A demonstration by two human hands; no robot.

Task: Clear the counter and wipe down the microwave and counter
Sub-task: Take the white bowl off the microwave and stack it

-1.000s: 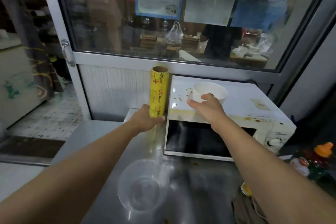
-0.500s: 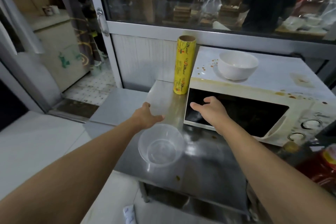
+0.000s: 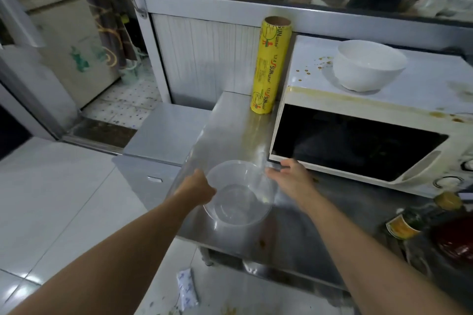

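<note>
Left hand (image 3: 198, 188) fingers curled at rim of clear round plastic bowl (image 3: 239, 193); right hand (image 3: 290, 176) fingers spread, just beside opposite rim. Risk: one-sided grip tips light bowl off steel counter (image 3: 230, 123) edge.

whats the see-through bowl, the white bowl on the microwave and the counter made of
Clear bowl: looks like thin glossy plastic, fully transparent, the counter showing through it.
White bowl: probably glazed ceramic, possibly melamine; opaque, smooth, thick-walled with a soft sheen.
Counter: appears to be stainless steel, grey and brushed, with blurred reflections of the yellow wrap roll on it.
</note>
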